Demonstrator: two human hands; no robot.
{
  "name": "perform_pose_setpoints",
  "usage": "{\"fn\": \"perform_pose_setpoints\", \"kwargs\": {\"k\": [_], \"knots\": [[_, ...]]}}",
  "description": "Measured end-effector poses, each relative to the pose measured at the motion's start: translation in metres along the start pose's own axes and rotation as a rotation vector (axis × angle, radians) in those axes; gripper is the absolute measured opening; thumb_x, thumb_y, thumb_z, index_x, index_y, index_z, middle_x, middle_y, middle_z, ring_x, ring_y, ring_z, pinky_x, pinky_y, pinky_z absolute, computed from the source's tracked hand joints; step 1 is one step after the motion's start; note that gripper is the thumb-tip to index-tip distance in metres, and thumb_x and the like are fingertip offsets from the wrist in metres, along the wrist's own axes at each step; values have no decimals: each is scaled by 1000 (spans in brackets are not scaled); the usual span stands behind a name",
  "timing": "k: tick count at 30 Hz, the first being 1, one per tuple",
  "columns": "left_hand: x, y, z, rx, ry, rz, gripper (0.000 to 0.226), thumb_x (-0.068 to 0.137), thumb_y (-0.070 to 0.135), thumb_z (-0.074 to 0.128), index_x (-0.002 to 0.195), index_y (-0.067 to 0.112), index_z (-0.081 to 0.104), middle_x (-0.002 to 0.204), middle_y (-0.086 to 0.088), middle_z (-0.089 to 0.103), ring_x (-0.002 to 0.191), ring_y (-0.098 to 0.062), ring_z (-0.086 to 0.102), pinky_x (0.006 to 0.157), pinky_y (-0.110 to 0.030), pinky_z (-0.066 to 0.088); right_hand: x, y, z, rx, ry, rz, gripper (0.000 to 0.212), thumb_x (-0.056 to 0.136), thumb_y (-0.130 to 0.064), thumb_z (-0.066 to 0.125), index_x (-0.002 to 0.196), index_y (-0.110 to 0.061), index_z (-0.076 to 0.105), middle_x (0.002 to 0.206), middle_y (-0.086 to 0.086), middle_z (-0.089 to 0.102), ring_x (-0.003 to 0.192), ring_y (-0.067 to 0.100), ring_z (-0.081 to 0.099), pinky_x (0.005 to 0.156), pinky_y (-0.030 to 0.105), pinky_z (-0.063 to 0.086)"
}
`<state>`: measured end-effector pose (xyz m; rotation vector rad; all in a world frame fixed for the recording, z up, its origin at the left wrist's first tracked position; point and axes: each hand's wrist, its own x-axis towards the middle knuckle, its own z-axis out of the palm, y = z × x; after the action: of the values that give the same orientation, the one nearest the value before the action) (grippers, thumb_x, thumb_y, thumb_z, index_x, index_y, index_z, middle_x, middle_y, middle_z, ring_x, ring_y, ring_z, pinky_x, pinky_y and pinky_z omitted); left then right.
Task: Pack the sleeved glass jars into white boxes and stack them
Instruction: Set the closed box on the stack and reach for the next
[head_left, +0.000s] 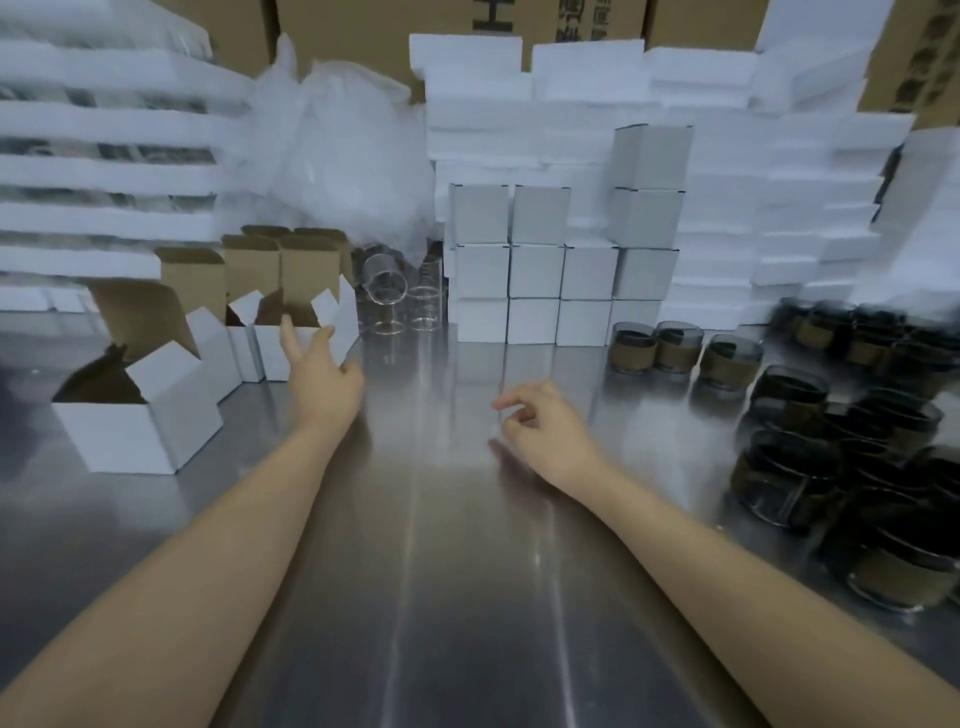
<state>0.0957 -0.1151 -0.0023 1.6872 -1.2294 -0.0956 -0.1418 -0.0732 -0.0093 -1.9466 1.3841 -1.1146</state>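
A single wide-angle view, worn at head height, looks forward and down along the shiny grey metal table (441, 571). It faces the stepped stack of closed white cardboard boxes (535, 270), which sits just above the frame's middle at the table's far side. The camera is close: both bare forearms run up from the bottom corners, and the left hand (324, 379) and right hand (545, 431) end short of that stack. Left of the stack the frame takes in open white boxes with brown insides (140, 410). Right of it are dark glass jars in brown sleeves (831, 467), blurred toward the edge.
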Motion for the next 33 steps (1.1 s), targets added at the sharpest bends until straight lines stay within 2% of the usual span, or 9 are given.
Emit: {"fn": "perform_pose_setpoints", "kwargs": {"k": [5,10,13,15,17,19,23,28,33], "knots": [[1,-1,3,127,-21,158,38,89,7,50,127,4,47,145,-5,24,74,-30,58,64,-34,40,6,6,0,36,-10,-5,27,87,7,49,102,-7,67,113,8,48,73,4,52,66,-2,37],[-18,19,9,206,-72,337,43,89,8,51,132,7,50,135,-6,33,76,-33,58,66,-36,43,10,6,1,144,25,24,29,91,-2,51,116,-13,60,120,10,52,70,0,55,60,2,40],[-48,46,18,94,-115,492,43,86,6,53,128,14,56,132,-2,41,76,-30,60,66,-35,46,9,2,-3,439,39,73,37,97,-26,53,134,-27,44,138,0,46,104,8,56,67,10,48],[-74,66,27,-25,-175,560,39,84,5,53,120,17,63,130,1,46,75,-21,59,67,-33,47,9,1,-7,511,50,44,61,93,-42,53,147,-31,27,145,-10,35,128,7,42,86,16,43],[-100,85,35,-135,-277,634,36,82,8,51,114,17,65,128,5,48,73,-14,56,68,-36,49,9,0,-10,588,116,6,69,91,-42,52,151,-29,19,148,-9,32,136,5,33,95,9,35],[-119,97,40,-170,-373,703,39,81,13,44,115,16,61,130,7,47,84,-17,59,69,-40,51,9,1,-13,672,211,12,63,96,-33,52,150,-27,21,150,-5,34,136,6,34,91,2,36],[-123,100,43,-224,-453,726,48,80,10,41,125,11,58,130,5,50,99,-20,58,75,-42,52,11,6,-19,604,329,-15,44,96,-16,56,137,-18,42,134,4,52,125,13,49,100,20,41],[-117,97,44,-494,-596,655,46,81,-9,44,117,11,65,125,11,54,65,-4,60,65,-14,43,15,9,-21,656,319,66,25,95,-18,56,120,-22,58,123,-1,61,114,9,57,90,19,44],[-116,96,42,-605,-534,591,41,80,-10,42,106,7,69,114,8,63,57,-13,62,60,-19,47,14,8,-22,700,343,85,20,96,-20,54,113,-31,56,118,0,59,103,6,58,86,16,44]]}}
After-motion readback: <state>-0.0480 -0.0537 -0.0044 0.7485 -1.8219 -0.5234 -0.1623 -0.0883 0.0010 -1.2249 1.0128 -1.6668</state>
